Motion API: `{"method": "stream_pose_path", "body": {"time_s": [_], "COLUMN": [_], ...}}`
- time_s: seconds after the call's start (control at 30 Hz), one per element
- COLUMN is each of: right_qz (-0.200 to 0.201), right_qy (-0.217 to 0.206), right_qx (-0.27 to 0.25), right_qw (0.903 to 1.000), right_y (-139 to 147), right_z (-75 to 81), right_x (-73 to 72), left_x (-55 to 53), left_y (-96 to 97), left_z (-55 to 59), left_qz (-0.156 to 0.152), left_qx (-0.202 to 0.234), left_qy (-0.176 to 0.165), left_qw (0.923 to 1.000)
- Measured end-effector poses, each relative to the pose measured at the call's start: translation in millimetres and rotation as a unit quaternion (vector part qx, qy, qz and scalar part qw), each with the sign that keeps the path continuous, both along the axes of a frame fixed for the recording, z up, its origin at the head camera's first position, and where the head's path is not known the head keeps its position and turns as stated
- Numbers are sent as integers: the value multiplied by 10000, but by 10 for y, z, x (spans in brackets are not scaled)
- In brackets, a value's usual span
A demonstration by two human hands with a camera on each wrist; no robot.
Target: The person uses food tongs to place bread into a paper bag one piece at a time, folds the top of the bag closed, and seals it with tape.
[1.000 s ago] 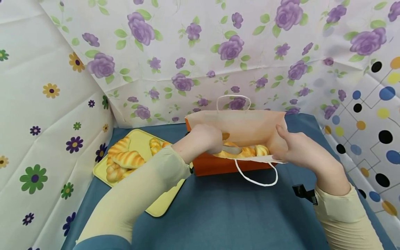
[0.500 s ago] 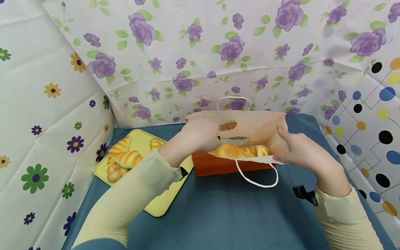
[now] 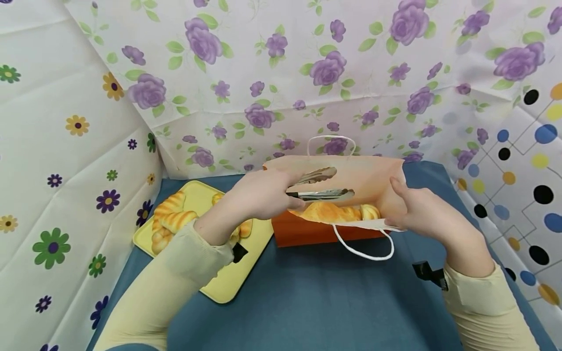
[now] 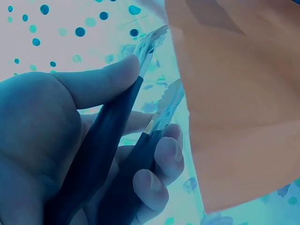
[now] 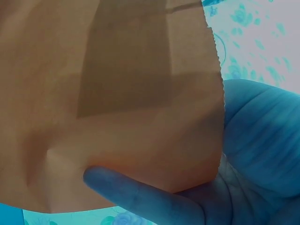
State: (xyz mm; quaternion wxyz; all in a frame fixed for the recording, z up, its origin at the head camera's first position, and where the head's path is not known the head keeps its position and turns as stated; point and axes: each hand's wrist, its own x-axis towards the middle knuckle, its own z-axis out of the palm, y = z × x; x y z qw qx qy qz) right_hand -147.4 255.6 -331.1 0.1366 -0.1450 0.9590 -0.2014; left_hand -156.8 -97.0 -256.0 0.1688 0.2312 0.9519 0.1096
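Observation:
My left hand [image 3: 259, 195] holds a pair of food tongs [image 3: 322, 195] over the opening of an orange paper bag [image 3: 325, 237]. The left wrist view shows the thumb on one black handle [image 4: 105, 145] and fingertips curled round the other. The scalloped metal ends stand apart with nothing between them. Inside the bag, bread [image 3: 327, 212] lies beside a small ridged roll [image 3: 370, 211]. At the bag's right end, my right hand [image 3: 421, 209] grips the paper edge, thumb raised. One finger lies along the paper in the right wrist view; the other fingers are hidden.
Left of the bag, a yellow tray [image 3: 228, 282] carries several breads [image 3: 173, 219], partly covered by my left arm. A white cord handle [image 3: 364, 254] droops over the bag's front, and another [image 3: 331, 137] stands at its back. Patterned sheets wall in the blue-covered table [image 3: 325, 302].
My left hand has drawn back to the left and slightly up. The tongs have come up off the bread, and their ends show more fully. My right hand stays at the bag's edge.

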Motion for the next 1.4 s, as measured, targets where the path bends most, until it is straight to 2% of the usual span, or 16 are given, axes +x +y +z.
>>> {"method": "stream_pose_path", "body": {"time_s": [0.2,0.43,0.63,0.83,0.97,1.1,1.23,1.4], "right_qz": [2,-3,9,-12,-49,-41,-6,10], "right_qy": [45,9,59,27,74,110,62,61], "right_qx": [42,-1,55,-2,5,-8,-35,69], "right_qw": [10000,10000,10000,10000,10000,9999,10000,10000], "right_y": [7,13,10,14,12,16,24,10], "right_z": [-8,-7,-11,-5,-1,-10,-18,-20], "right_x": [-13,-14,-12,-10,-10,-9,-6,-8], "left_x": [88,158,223,278,311,326,299,258], "left_y": [-215,-464,-772,-1108,-1316,-1525,-1786,-2202], "left_z": [-20,-6,-48,-88,-128,-198,-329,-507], "left_qz": [3,43,211,516,725,1149,1561,1885], "left_qx": [231,729,1264,1680,1611,1364,1259,1144], "left_qy": [91,-229,-225,-210,-135,-71,-55,-25], "left_qw": [9997,9971,9915,9842,9842,9839,9797,9754]}}
